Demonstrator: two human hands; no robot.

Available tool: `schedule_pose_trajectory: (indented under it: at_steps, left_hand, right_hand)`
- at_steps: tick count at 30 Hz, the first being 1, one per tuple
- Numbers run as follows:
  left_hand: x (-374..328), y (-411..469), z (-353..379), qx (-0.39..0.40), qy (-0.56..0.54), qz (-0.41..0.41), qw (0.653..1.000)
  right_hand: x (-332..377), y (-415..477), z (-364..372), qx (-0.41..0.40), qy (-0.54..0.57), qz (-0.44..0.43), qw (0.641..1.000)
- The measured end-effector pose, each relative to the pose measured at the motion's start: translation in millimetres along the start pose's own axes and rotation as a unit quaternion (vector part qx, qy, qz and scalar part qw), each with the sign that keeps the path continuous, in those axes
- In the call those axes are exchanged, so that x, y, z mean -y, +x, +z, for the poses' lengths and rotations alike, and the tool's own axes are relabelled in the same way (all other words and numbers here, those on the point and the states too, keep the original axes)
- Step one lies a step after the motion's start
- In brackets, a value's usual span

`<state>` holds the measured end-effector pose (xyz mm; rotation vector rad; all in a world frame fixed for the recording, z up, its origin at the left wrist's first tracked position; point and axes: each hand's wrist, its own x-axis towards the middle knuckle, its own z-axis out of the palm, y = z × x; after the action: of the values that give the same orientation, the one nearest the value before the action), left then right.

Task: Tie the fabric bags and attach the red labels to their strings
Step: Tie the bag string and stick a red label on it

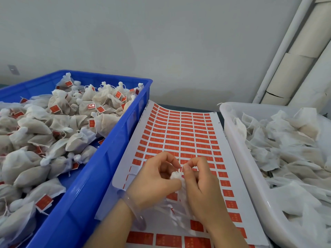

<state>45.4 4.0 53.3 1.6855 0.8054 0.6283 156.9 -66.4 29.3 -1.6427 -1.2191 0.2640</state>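
On the left of the worktop we see a blue plastic crate (107,158), its smooth walls holding a heap of tied bags (35,126). They are plump pouches of thin white cloth with bunched necks, and many have small red tags (54,109) on their strings. On the right stands a white tub (238,151) filled with untied bags (286,149), which are flatter, crumpled and loosely piled. Between the two containers lies a long label sheet (180,133), white backing paper covered in rows of small red rectangular labels. Its far end curls up, and its near left corner shows bare gaps.

Above the near part of that sheet we find the fabric bag (176,176) being worked on, with only its gathered white top visible between the two hands. The left hand (154,178), with a clear bangle (132,208) on the wrist, curls round the bag from the left. The right hand (200,185) covers it from the right, thumb and forefinger pinched together at the neck. We cannot tell whether they grip a string or only cloth. The bag's body is mostly hidden under the palms, with loose white folds trailing beneath.

The frame cuts off both containers. Behind them are a plain grey wall and, on the right, a white pipe (284,47) beside pale cardboard tubes (295,68).
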Motion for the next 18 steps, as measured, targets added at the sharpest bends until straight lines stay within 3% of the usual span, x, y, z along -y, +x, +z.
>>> schedule_pose_trajectory:
  at_steps: [9, 18]
  left_hand:
    - [-0.5, -0.5, -6.1, 0.078, -0.023, 0.01, 0.997]
    - [1.0, 0.1, -8.7, 0.032, 0.0, 0.019, 0.999]
  right_hand:
    - [-1.5, 0.8, -6.9, 0.044, 0.03, 0.023, 0.998]
    - [-1.1, 1.2, -5.9, 0.048, 0.025, 0.021, 0.998]
